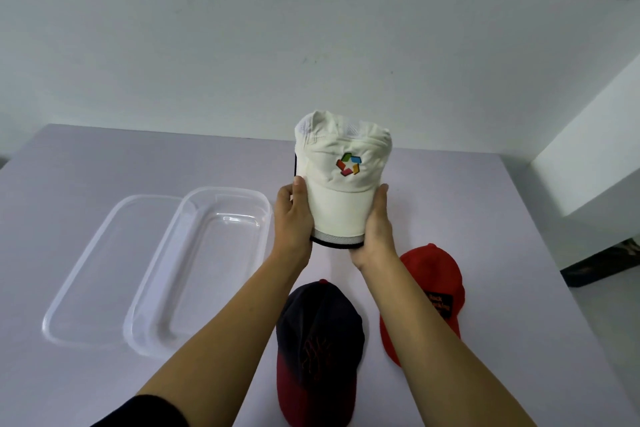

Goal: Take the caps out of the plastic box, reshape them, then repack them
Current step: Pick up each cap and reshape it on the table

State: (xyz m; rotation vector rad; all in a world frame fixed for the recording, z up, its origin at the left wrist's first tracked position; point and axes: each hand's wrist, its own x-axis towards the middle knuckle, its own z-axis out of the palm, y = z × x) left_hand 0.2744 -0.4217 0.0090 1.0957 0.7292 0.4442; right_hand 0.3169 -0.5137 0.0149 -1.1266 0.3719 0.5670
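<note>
Pale lilac tabletop under white wall: left hand and right hand clasp the crumpled white fabric cap with colourful star logo by its brim sides, raised apparently for reshaping, beside the empty clear plastic box.

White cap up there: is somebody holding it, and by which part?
Yes. The white cap is held by both sides of its brim, left hand and right hand.

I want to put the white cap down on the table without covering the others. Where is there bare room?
Bare table lies behind the plastic box and lid, and right of the white cap, beyond the red cap. Near the dark cap it is crowded, both forearms crossing there.
</note>
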